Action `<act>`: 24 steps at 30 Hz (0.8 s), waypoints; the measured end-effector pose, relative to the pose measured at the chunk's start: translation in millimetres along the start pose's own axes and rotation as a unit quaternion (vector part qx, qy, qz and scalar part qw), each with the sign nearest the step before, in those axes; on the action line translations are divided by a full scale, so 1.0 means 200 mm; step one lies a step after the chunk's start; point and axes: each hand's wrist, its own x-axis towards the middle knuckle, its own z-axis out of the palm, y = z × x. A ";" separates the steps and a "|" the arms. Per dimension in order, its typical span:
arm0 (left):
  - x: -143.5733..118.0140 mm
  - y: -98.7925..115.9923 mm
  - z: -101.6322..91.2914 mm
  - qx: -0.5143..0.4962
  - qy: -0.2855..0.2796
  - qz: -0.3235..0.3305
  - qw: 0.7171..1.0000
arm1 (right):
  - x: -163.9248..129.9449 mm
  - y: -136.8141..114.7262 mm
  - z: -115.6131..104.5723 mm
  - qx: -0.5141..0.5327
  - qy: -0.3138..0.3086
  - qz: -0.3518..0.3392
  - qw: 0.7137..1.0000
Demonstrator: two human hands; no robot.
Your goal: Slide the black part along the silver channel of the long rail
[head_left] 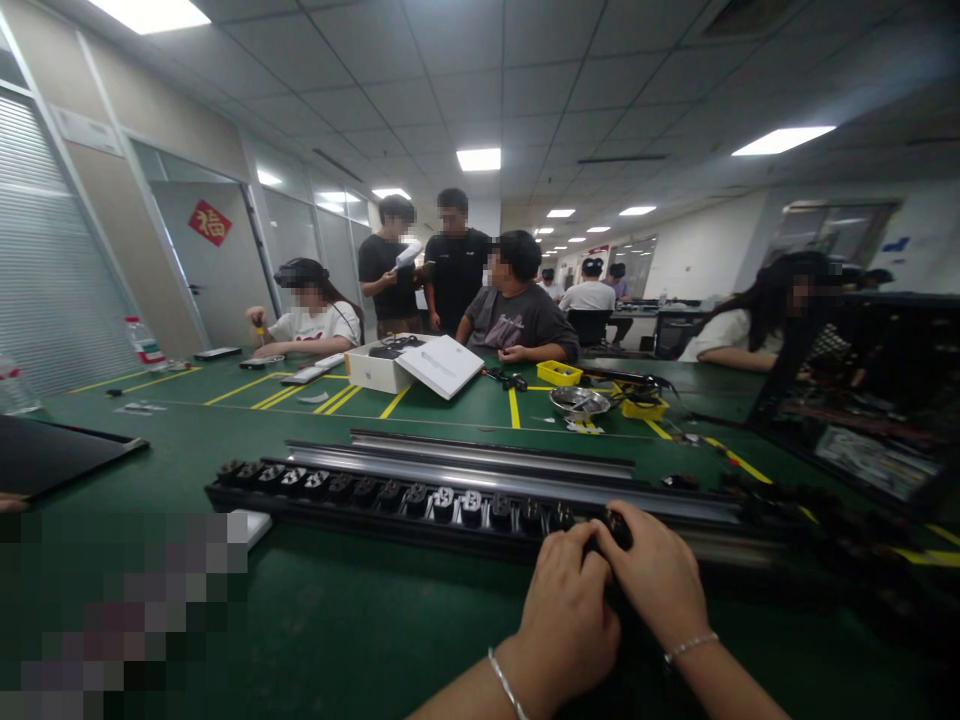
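Observation:
A long black rail (322,505) lies across the table in front of me, with a row of round-cornered socket modules (418,497) standing in it. Several of the modules show pale or metallic faces, the others dark ones. Near the row's right end, my right hand (660,570) pinches a black socket module (619,527) between thumb and fingers. My left hand (566,600) is closed against the rail right beside it, its fingertips meeting the right thumb. What the left fingers grip, if anything, is hidden. Behind the row lie grey metal channels (487,452).
Dark loose parts (832,520) crowd the right side near an open black case (862,400). Farther back are a metal bowl (579,402), a yellow bin (559,373) and a white box (375,368). Several people sit or stand around the green table (187,470).

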 end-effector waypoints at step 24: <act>0.00 0.01 -0.01 0.005 -0.004 -0.016 1.000 | -0.01 0.00 -0.01 0.030 -0.017 0.002 0.999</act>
